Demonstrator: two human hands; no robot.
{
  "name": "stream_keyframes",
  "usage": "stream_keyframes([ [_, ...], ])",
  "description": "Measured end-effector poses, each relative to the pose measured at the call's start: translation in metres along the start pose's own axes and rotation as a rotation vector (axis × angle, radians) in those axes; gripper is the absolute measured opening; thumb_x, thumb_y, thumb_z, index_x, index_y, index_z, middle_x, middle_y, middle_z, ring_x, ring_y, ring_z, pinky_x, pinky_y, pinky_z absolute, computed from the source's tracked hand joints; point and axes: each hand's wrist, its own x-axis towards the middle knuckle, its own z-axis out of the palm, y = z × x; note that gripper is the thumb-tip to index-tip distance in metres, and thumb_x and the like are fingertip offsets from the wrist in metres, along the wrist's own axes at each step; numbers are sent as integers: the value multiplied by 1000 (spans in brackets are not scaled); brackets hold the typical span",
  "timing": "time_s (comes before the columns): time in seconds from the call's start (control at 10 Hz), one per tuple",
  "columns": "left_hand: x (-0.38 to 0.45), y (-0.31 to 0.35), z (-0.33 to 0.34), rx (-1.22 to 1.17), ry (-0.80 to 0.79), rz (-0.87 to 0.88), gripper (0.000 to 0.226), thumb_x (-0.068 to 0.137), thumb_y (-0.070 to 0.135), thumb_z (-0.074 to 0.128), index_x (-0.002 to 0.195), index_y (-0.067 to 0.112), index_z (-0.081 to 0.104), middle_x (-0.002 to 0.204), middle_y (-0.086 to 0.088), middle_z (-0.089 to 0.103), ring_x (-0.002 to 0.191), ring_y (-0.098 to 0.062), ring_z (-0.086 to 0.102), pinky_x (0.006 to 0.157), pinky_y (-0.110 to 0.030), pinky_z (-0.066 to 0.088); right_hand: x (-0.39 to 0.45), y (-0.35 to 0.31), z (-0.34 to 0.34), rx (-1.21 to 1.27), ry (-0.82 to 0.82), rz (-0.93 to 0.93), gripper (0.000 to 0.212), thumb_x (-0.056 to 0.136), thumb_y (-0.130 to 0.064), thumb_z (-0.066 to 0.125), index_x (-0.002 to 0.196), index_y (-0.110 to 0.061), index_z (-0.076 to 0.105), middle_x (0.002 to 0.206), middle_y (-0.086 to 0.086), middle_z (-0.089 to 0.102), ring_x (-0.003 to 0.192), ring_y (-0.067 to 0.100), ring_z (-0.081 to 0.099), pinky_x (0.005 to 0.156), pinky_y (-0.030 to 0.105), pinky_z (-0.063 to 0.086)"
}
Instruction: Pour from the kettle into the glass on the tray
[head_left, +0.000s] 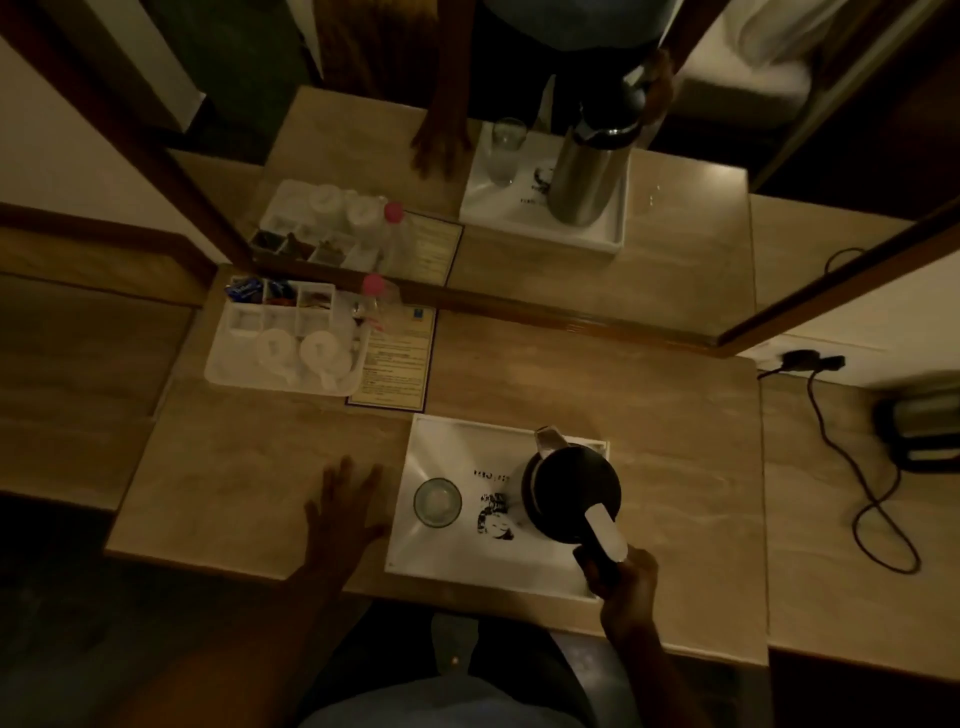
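Kettle (570, 493) upright on tray (457, 447); right grip (621, 582) clamped on handle; left grip (340, 512) splayed flat on tabletop (675, 415). Step: pre-pour. Next: lift, tip toward glass (437, 502) at 9 o'clock.

Blue shirt (415, 701), bare forearms.

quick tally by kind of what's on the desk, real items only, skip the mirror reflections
Kettle: 1
Glass: 1
White trays: 2, serving tray and sachet organiser
Bottle with pink cap: 1
Printed card: 1
Total: 6
Organiser contents too dim to count.
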Motion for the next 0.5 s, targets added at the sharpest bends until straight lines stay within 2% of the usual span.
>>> stream_keyframes([
  [0.1,0,2,1,7,-3,8,98,96,48,68,167,39,1,175,-6,-16,163,-36,-14,127,-67,18,20,-7,-13,-101,50,71,32,85,27,49,58,10,55,40,-1,42,43,13,36,45,20,33],
  [0.2,5,0,8,-4,29,22,98,96,47,69,167,39,2,175,-6,-16,163,-36,-13,126,-68,17,7,0,-24,-63,53,131,24,86,24,39,64,34,40,57,10,42,56,18,37,57,25,33],
  [0.3,3,4,8,13,39,13,98,95,47,70,167,40,3,175,-6,-16,163,-36,-13,126,-68,18,11,-5,-21,-145,25,110,36,86,25,43,51,17,46,44,5,40,43,13,36,57,27,27],
  [0.4,2,2,10,8,68,8,98,95,49,70,167,40,4,176,-6,-13,164,-36,-10,126,-67,21,10,-3,-28,-328,-88,-124,61,91,23,46,44,-17,43,37,-7,42,37,3,35,47,23,31],
  [0.5,1,5,8,29,82,-3,99,93,54,70,167,39,6,176,-7,-10,164,-36,-6,126,-63,24,7,-19,-41,-485,-177,-420,52,99,-10,39,54,-33,53,49,-9,54,44,8,50,49,25,40],
])
